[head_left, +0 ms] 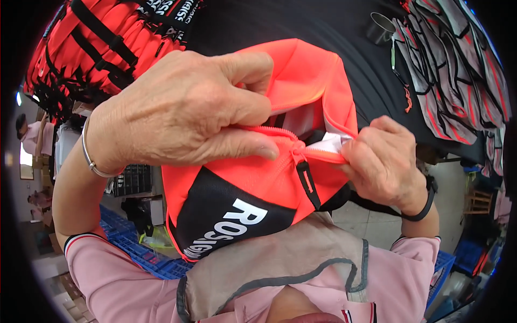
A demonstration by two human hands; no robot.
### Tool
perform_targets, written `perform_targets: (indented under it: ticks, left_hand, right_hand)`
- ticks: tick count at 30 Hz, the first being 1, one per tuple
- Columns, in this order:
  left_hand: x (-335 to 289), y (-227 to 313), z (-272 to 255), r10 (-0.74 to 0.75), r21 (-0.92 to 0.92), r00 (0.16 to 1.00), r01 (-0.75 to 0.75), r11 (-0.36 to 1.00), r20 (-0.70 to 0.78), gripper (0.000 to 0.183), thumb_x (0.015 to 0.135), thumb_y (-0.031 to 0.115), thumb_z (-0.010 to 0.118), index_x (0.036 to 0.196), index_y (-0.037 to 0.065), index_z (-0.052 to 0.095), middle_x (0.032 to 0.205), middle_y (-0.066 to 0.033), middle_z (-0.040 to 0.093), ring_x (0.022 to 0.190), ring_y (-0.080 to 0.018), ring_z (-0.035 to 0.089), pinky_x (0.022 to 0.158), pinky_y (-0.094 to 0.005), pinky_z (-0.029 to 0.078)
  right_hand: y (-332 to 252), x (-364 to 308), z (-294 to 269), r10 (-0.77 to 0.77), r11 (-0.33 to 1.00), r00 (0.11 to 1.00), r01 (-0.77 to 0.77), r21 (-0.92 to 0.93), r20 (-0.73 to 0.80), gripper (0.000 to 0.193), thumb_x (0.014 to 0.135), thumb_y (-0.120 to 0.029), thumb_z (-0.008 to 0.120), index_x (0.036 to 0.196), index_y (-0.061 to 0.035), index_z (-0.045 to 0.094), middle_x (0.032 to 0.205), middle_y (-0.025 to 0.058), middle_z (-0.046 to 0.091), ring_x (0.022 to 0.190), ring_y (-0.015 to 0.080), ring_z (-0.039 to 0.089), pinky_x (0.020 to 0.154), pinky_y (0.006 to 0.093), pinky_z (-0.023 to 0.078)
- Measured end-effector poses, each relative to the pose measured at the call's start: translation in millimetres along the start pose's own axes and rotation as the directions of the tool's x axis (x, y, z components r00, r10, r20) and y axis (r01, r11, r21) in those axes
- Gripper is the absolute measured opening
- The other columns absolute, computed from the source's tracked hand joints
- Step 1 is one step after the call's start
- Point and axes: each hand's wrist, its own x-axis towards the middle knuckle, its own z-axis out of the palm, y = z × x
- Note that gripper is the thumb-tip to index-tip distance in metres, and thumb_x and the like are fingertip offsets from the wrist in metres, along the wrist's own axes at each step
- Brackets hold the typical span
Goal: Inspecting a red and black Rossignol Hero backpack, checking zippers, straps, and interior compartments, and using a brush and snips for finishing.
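A bright orange-red and black zippered bag [242, 185] with white lettering is held up in front of my chest. Its zipper is partly undone, so the mouth gapes and a white lining or label shows inside. My left hand [188, 107] grips the bag's edge beside the zipper on the left, fingers curled and thumb pressed over the fabric. At the right end of the opening, my right hand [379, 161] pinches the edge near the white piece. A black zipper pull [307, 183] hangs from the slider between both hands, touched by neither.
On the black-covered table [237, 24], a heap of red bags with black straps [91, 48] lies at the far left. Grey pieces with black and red trim [452, 81] are piled at the right, near a metal cup [381, 28] and small snips [396, 59]. Blue crates [129, 242] stand below left.
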Motion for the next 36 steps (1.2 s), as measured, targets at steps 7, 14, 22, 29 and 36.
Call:
perform_targets:
  ticks: [7, 14, 22, 29, 36]
  left_hand:
    - [23.1, -0.1, -2.8, 0.231, -0.463, 0.971, -0.179, 0.868, 0.058, 0.033, 0.077, 0.035, 0.081, 0.072, 0.008, 0.062, 0.094, -0.0074, 0.063, 0.096, -0.0256, 0.056, 0.088, -0.0393, 0.042]
    - [18.6, -7.8, 6.9, 0.008, -0.257, 0.934, 0.09, 0.962, 0.357, 0.045, 0.097, 0.045, 0.054, 0.078, 0.006, 0.069, 0.069, -0.0032, 0.06, 0.09, -0.0247, 0.05, 0.094, -0.0399, 0.037]
    - [19.8, -27.3, 5.2, 0.145, -0.222, 0.984, -0.119, 0.968, 0.103, 0.047, 0.1, 0.037, 0.051, 0.068, 0.004, 0.062, 0.061, -0.0048, 0.053, 0.076, -0.0264, 0.05, 0.086, -0.039, 0.04]
    - [43.1, -21.0, 10.4, 0.044, -0.474, 0.998, -0.062, 0.878, -0.048, 0.042, 0.1, 0.027, 0.053, 0.072, -0.004, 0.059, 0.062, -0.011, 0.053, 0.068, -0.0277, 0.05, 0.078, -0.0369, 0.044]
    - [44.3, -37.5, -7.2, 0.015, -0.298, 0.994, 0.018, 0.955, 0.108, 0.036, 0.098, 0.027, 0.055, 0.074, 0.002, 0.063, 0.063, -0.0078, 0.054, 0.061, -0.0276, 0.047, 0.07, -0.0349, 0.036]
  right_hand:
    - [4.0, 26.9, -1.2, -0.038, 0.985, 0.999, 0.037, 0.17, 0.006, 0.024, 0.067, -0.018, 0.078, 0.083, -0.0066, 0.064, 0.071, 0.0031, 0.054, 0.079, 0.0261, 0.058, 0.089, 0.0464, 0.044]
    - [20.0, 28.1, -3.8, -0.03, 0.887, 0.979, -0.068, 0.457, 0.204, 0.022, 0.079, -0.023, 0.076, 0.082, -0.0078, 0.061, 0.07, 0.0013, 0.058, 0.07, 0.0216, 0.061, 0.104, 0.053, 0.034]
    - [4.6, 16.3, -10.5, 0.013, 0.934, 0.975, -0.092, 0.346, 0.224, 0.021, 0.083, -0.016, 0.072, 0.081, -0.0084, 0.052, 0.065, 0.0045, 0.052, 0.061, 0.024, 0.056, 0.1, 0.0477, 0.037]
    - [31.7, 38.9, 4.2, 0.094, 0.768, 0.994, -0.11, 0.631, 0.058, 0.025, 0.087, -0.018, 0.068, 0.075, -0.0055, 0.051, 0.063, 0.0086, 0.043, 0.062, 0.0316, 0.047, 0.083, 0.0365, 0.039]
    - [30.9, 26.1, -3.1, -0.057, 0.61, 0.954, -0.201, 0.766, 0.295, 0.029, 0.091, -0.017, 0.065, 0.071, -0.0039, 0.049, 0.062, 0.0077, 0.039, 0.055, 0.0287, 0.039, 0.071, 0.0364, 0.038]
